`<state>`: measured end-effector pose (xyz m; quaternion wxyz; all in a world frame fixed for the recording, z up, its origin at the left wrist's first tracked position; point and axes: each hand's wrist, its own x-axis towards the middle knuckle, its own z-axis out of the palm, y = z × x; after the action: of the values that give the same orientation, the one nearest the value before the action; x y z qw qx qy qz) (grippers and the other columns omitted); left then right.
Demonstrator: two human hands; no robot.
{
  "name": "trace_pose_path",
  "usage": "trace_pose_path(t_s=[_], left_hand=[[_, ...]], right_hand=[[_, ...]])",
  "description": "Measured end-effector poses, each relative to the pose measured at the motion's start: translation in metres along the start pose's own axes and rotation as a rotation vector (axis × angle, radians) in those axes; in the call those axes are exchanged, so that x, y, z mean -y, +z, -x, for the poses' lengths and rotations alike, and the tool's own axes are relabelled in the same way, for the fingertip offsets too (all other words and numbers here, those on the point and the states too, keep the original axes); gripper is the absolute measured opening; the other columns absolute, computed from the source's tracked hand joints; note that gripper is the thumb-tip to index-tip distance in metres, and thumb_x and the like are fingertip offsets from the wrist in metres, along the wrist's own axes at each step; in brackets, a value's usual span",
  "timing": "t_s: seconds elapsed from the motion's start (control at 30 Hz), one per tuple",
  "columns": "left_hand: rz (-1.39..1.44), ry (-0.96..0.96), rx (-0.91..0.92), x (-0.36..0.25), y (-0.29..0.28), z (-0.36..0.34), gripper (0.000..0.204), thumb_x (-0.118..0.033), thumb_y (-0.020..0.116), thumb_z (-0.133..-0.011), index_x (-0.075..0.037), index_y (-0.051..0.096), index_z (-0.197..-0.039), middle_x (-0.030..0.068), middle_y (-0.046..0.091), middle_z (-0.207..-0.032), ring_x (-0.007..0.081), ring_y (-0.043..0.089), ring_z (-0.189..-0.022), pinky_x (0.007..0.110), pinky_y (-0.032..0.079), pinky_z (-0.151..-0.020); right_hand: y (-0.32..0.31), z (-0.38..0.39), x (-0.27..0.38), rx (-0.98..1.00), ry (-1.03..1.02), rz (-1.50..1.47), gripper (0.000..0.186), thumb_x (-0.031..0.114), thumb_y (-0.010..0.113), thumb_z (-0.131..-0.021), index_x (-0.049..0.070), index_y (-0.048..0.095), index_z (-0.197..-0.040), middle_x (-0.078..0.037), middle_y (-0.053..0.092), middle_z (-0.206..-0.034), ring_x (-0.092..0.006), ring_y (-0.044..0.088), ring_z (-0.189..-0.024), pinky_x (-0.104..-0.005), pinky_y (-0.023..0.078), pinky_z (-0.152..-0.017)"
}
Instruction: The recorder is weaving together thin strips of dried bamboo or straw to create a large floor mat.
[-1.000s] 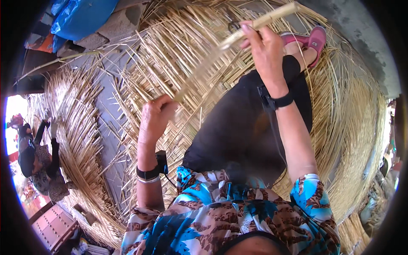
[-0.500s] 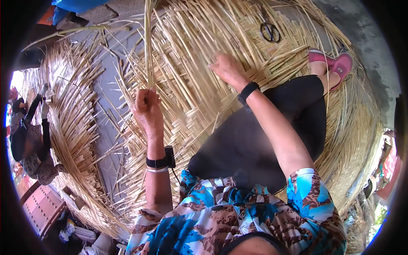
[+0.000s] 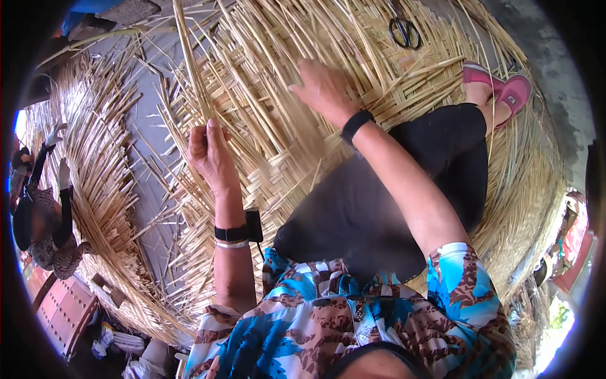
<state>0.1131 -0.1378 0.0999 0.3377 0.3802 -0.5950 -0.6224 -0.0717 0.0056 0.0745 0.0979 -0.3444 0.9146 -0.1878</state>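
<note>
Mat (image 3: 230,104) before me, scissors (image 3: 405,33) lying on its far side.
My left hand (image 3: 211,158) holds strips (image 3: 189,57) pointing away from me; my right hand (image 3: 325,91) is over the mat, left of the scissors. My shoes (image 3: 514,100) are farther right. Leftward, beyond bare floor (image 3: 151,145), lies a second mat (image 3: 101,145), a co-worker (image 3: 41,218) at its far edge.
</note>
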Motion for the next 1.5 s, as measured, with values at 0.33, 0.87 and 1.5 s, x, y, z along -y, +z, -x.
trace_pose_path(t_s=[0.33,0.87,1.5], left_hand=[[0.156,-0.027,-0.016,0.001,0.0,0.009,0.015,-0.017,0.065,-0.092,-0.007,0.062,-0.082,0.001,0.063,-0.075,0.0093,0.058,-0.066,0.024,0.047,-0.06],[0.344,-0.108,-0.089,0.006,0.013,0.013,0.022,-0.015,0.059,-0.096,-0.007,0.057,-0.075,0.0023,0.06,-0.067,0.0081,0.052,-0.06,0.023,0.041,-0.058],[-0.483,0.247,0.549,0.006,0.051,0.025,0.005,-0.006,0.056,-0.085,-0.003,0.06,-0.082,0.0147,0.058,-0.061,0.0284,0.061,-0.054,0.038,0.046,-0.051]], right_hand=[[-0.022,-0.011,0.004,0.35,0.227,-0.529,0.078,0.042,0.072,-0.081,-0.002,0.042,-0.139,-0.025,0.045,-0.14,-0.0331,0.043,-0.132,-0.0423,0.036,-0.108],[-0.047,-0.001,0.02,0.663,-0.02,-1.175,0.067,0.049,0.078,-0.075,0.005,0.06,-0.121,-0.01,0.067,-0.109,-0.0195,0.061,-0.107,-0.0352,0.043,-0.1],[-0.071,0.048,0.011,0.179,0.134,-1.111,0.04,0.043,0.057,-0.095,0.004,0.066,-0.098,0.004,0.057,-0.087,-0.0059,0.047,-0.08,-0.027,0.041,-0.066]])
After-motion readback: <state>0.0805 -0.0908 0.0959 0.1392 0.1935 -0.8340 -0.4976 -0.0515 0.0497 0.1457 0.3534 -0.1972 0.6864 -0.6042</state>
